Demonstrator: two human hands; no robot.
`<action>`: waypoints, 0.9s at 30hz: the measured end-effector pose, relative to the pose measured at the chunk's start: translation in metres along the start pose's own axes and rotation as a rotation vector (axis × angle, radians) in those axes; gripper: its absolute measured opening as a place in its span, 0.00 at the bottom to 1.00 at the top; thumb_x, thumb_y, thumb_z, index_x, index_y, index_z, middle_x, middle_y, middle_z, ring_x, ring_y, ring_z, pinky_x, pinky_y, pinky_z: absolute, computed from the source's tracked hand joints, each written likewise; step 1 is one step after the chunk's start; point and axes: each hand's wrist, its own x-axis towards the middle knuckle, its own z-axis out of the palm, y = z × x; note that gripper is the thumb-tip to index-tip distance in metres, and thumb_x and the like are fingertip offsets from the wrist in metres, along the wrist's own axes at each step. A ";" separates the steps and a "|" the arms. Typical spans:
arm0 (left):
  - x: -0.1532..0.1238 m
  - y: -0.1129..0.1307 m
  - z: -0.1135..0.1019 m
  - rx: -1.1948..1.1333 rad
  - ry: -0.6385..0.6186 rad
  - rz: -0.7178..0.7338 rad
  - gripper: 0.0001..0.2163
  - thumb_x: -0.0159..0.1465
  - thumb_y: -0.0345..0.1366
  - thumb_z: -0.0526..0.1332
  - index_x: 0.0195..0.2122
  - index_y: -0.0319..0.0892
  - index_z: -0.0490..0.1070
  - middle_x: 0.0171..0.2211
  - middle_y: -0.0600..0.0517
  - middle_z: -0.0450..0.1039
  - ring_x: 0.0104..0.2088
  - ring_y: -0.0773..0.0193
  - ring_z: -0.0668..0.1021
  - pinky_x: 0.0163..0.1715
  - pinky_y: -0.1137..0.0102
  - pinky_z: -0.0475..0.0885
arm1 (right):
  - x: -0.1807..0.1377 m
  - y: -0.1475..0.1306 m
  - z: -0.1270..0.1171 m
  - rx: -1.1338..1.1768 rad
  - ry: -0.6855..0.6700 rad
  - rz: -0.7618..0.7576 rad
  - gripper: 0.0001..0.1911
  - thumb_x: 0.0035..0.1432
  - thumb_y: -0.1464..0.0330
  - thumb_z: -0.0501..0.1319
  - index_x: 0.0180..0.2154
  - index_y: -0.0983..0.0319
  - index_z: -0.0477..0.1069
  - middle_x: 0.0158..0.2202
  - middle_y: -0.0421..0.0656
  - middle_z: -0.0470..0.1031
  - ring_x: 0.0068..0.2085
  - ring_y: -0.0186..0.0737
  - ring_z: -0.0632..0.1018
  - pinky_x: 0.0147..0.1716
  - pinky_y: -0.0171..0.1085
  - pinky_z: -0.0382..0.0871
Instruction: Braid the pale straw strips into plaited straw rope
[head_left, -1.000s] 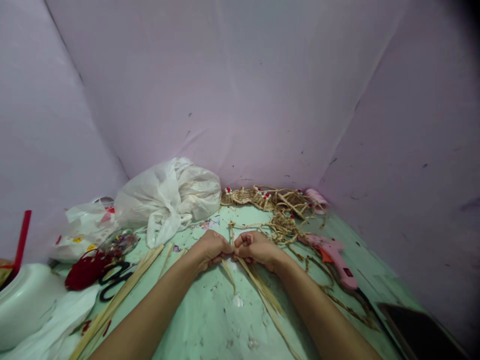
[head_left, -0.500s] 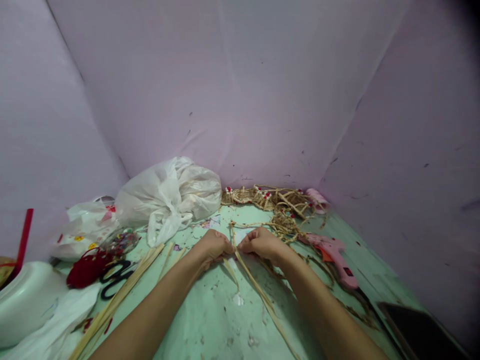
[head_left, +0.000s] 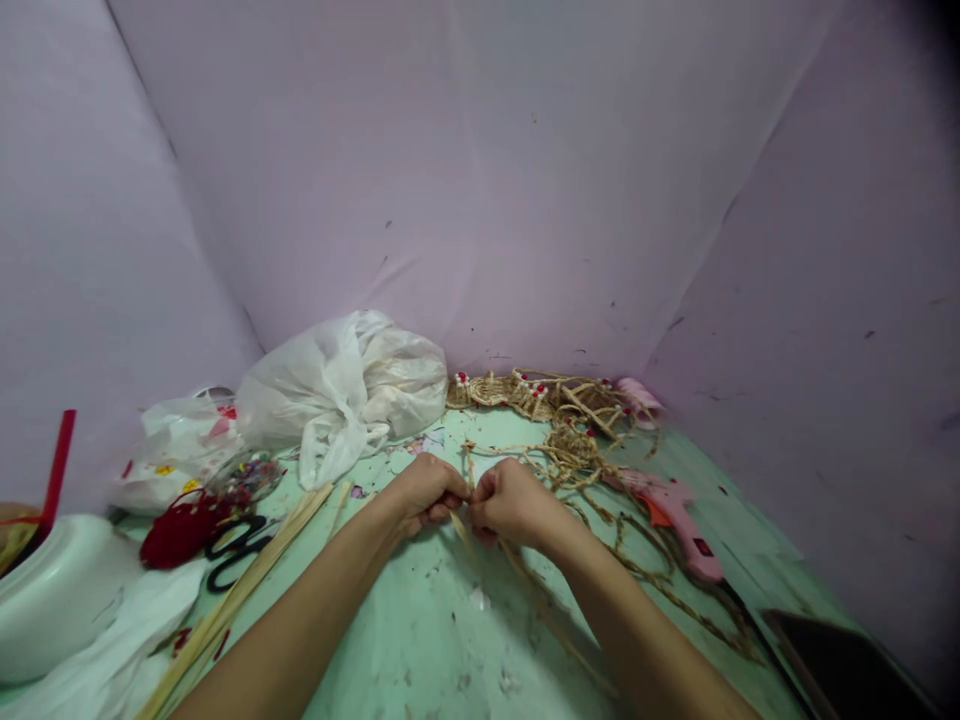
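My left hand (head_left: 431,493) and my right hand (head_left: 506,502) meet at the middle of the green table, fingers closed on a thin tan cord of twisted plant fibre (head_left: 469,464). The cord's knotted end stands just beyond my fingertips, and a thin strand runs from it toward a woven straw piece (head_left: 574,445). Below my hands hang loose flat straw strands (head_left: 551,625), the right one blurred. Each hand pinches at the same spot, so the exact grip on each strand is partly hidden by the fingers.
Straw strips (head_left: 251,585), black-handled scissors (head_left: 229,560), red yarn (head_left: 180,530) and a white container (head_left: 60,595) lie left. A white plastic bag (head_left: 345,390) sits behind. Woven pieces with red and white beads (head_left: 491,390) line the wall. A pink glue gun (head_left: 679,520) and a dark flat object (head_left: 847,660) lie right.
My right hand has turned and closed in against the left fingertips, its knuckles now facing up. The long strand below it has swung and blurred. My left hand stays nearly in place.
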 end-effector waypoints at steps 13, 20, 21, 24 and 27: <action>0.007 -0.007 -0.012 0.025 -0.110 0.021 0.02 0.39 0.29 0.57 0.14 0.36 0.63 0.09 0.59 0.56 0.09 0.79 0.53 0.09 0.78 0.41 | 0.004 0.002 -0.018 0.677 -0.008 0.228 0.02 0.47 0.75 0.55 0.25 0.66 0.65 0.23 0.43 0.71 0.22 0.31 0.72 0.16 0.27 0.62; 0.007 -0.008 -0.012 0.050 -0.118 0.015 0.02 0.40 0.29 0.57 0.15 0.36 0.64 0.08 0.59 0.55 0.09 0.78 0.53 0.09 0.78 0.42 | 0.007 0.002 0.003 0.783 -0.225 0.248 0.07 0.49 0.78 0.50 0.23 0.67 0.64 0.18 0.41 0.68 0.18 0.29 0.70 0.17 0.29 0.66; 0.007 -0.008 -0.012 0.060 -0.121 0.017 0.02 0.40 0.29 0.57 0.15 0.36 0.64 0.08 0.59 0.55 0.09 0.78 0.53 0.09 0.78 0.42 | 0.007 0.003 0.003 0.782 -0.233 0.241 0.07 0.50 0.78 0.51 0.23 0.67 0.63 0.18 0.41 0.67 0.18 0.29 0.70 0.17 0.28 0.65; 0.006 -0.008 -0.012 0.078 -0.119 0.033 0.03 0.40 0.29 0.56 0.14 0.37 0.62 0.09 0.59 0.55 0.09 0.78 0.53 0.09 0.78 0.41 | 0.004 0.011 0.003 0.779 -0.191 0.239 0.05 0.49 0.75 0.52 0.23 0.65 0.62 0.18 0.39 0.66 0.18 0.29 0.69 0.16 0.28 0.63; 0.007 -0.009 -0.011 0.092 -0.106 0.037 0.03 0.39 0.29 0.56 0.13 0.37 0.61 0.09 0.59 0.53 0.09 0.78 0.53 0.09 0.78 0.41 | -0.008 0.023 0.008 0.653 0.078 0.227 0.03 0.50 0.71 0.54 0.25 0.63 0.62 0.20 0.38 0.67 0.19 0.29 0.68 0.16 0.28 0.59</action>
